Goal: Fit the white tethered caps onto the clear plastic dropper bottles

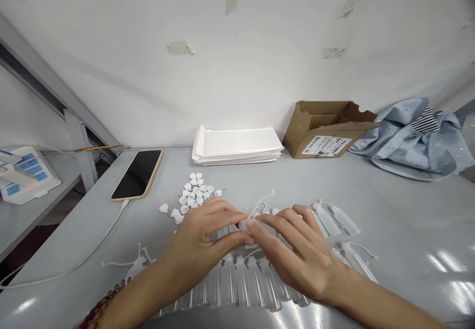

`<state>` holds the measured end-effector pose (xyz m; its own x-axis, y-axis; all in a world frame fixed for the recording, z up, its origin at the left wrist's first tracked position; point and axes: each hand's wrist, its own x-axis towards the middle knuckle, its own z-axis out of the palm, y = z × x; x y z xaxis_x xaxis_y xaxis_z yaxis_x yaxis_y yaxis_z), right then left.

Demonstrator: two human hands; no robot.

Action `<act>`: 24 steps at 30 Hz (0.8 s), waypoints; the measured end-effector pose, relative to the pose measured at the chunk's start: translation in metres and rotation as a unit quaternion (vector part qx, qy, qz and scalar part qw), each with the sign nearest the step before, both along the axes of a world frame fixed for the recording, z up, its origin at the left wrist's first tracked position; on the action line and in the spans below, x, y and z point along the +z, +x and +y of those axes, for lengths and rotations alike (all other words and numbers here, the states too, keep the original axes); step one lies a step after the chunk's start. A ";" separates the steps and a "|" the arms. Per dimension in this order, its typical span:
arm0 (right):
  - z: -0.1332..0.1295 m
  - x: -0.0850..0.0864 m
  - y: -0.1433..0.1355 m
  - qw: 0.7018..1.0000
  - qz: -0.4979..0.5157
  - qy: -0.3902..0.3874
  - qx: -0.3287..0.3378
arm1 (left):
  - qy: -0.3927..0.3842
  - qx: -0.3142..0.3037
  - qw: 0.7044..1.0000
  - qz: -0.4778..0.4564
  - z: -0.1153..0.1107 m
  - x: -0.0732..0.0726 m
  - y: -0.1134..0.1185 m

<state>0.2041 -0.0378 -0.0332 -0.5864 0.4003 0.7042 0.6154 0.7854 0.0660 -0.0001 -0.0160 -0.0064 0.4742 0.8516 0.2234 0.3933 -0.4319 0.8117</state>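
Both hands meet over the middle of the table. My left hand point(213, 232) pinches the neck end of a translucent bottle point(244, 225) with thumb and fingertips. My right hand point(297, 245) has its fingers closed on the same bottle, hiding most of its body. A thin white curved tube point(260, 203) sticks up from between the hands. Below them lies a row of clear bottles point(243, 282) side by side, partly under my forearms. Small white caps point(194, 190) are scattered just beyond my left hand. More tubed bottles point(336, 218) lie right of my right hand.
A phone point(137, 174) with a white cable point(100, 245) lies at the left. Behind are a stack of white padded envelopes point(239, 143), an open cardboard box point(326, 131) and a light blue cloth point(415, 141). A power strip point(31, 173) sits at the far left.
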 end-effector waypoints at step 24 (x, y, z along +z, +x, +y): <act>0.003 0.004 0.002 0.995 0.006 -0.090 0.035 | 0.098 -0.052 0.993 0.049 0.002 -0.002 -0.007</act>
<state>0.2060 -0.0350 -0.0296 -0.6097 0.4790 0.6315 0.5582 0.8251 -0.0870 -0.0070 -0.0140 -0.0085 0.5841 0.7419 0.3291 0.4114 -0.6202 0.6679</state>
